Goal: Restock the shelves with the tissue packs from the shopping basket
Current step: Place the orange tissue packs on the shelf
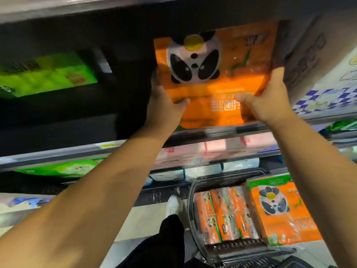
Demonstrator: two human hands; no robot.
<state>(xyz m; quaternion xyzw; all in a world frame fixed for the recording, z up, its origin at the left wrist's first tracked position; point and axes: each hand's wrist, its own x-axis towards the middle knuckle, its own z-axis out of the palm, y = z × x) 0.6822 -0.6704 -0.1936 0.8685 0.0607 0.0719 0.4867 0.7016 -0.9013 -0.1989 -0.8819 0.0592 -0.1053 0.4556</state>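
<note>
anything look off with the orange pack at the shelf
The orange tissue pack, gripped by the left hand and the right hand, is upside down: its panda face and lettering are inverted. Nothing looks torn or spilled.

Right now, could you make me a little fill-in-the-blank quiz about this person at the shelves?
1. The left hand and right hand grip an orange plastic-wrapped tissue pack printed with a ____ face.
2. Far to its left lies a ____ plastic-wrapped pack.
3. A brown cardboard box stands at the orange pack's ____ side.
Missing words: panda; green; right.
</note>
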